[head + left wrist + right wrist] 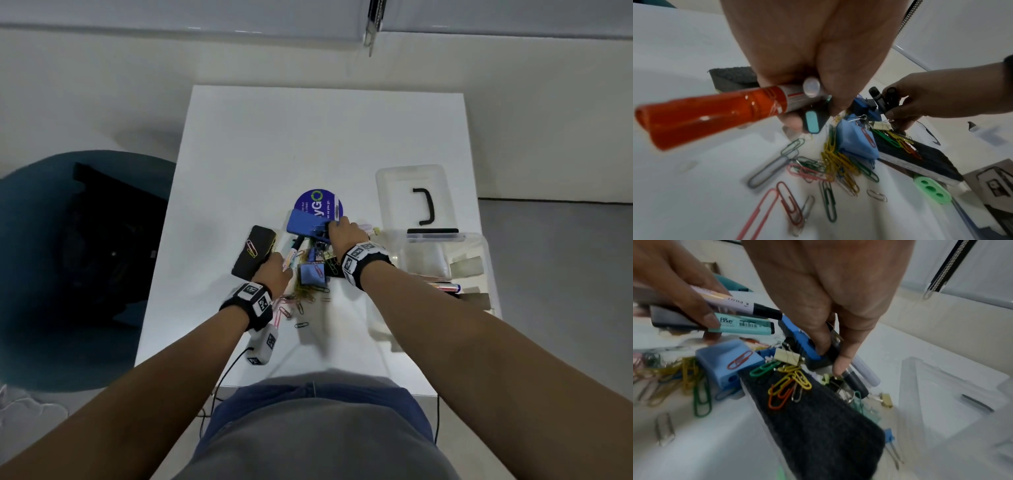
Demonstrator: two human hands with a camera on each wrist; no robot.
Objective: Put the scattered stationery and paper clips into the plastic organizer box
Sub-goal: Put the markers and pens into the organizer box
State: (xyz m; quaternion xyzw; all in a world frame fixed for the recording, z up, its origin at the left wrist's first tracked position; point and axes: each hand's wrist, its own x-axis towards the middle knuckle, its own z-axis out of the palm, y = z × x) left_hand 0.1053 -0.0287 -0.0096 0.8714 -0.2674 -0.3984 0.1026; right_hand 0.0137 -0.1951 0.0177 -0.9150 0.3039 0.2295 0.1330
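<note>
My left hand [813, 104] grips a bundle of pens: a red marker [715, 112], a teal highlighter [744, 324] and a lilac pen [729, 303]. It hovers over the pile of coloured paper clips [834, 162]. My right hand [830, 360] pinches black pens [880, 97] beside a blue stapler [797, 339], above the black felt eraser [818, 418]. A light blue sharpener box [725, 360] with a red clip on it lies between the hands. The clear plastic organizer box [479, 246] stands open at the table's right.
The box's lid [394, 181] with a black handle lies behind the box. A round blue disc [308, 202] sits under the stapler. A second black eraser [253, 253] lies left of my left hand [279, 265]. A green holed piece [931, 190] rests by the eraser.
</note>
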